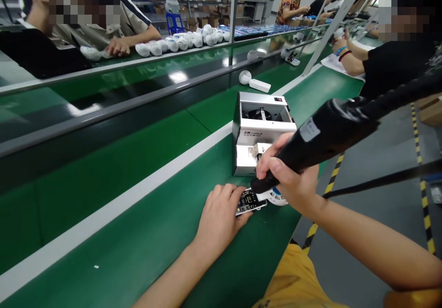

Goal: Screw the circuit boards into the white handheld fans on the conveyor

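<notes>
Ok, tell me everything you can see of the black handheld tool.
The black handheld tool is a thick, rounded cylinder, plastic-looking, with a pale label on its side and a narrower nose. The right hand grips it near the nose. It slants, nose down by the circuit board; contact there cannot be told. A thick dark cord seems to leave its rear.

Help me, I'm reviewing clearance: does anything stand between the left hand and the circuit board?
Nothing visible does: the left hand grips the circuit board at one end. The black tool in the right hand points down over the opposite end; whether it touches is hidden.
</notes>
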A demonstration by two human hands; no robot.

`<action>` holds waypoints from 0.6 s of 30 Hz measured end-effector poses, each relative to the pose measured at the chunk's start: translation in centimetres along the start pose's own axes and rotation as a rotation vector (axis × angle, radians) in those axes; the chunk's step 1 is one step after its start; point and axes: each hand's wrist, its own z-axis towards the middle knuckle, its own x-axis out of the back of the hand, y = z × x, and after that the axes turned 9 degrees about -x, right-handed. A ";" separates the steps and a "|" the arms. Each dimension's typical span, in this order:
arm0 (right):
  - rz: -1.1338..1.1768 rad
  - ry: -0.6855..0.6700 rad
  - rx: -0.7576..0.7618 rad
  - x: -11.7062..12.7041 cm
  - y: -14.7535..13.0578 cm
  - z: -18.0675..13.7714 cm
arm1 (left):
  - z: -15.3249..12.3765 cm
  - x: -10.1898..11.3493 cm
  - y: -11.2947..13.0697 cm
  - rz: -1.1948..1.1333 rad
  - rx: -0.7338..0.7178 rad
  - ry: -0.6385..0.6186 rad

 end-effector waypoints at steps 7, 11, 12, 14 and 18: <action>-0.172 -0.043 0.024 0.1 -1.4 -0.1 | 0.1 0.0 -0.1 -0.001 -0.002 0.000; -0.045 0.179 0.157 0.9 -4.0 0.9 | 0.1 0.0 -0.1 -0.026 0.000 -0.013; -0.031 0.223 0.202 1.1 -4.4 1.3 | 0.1 0.1 -0.1 -0.025 0.002 -0.016; -0.028 0.254 0.273 1.2 -4.6 2.1 | 0.0 0.1 -0.1 -0.015 0.010 -0.023; -0.057 0.274 0.280 0.9 -3.7 3.0 | 0.0 0.1 -0.2 0.013 0.014 -0.037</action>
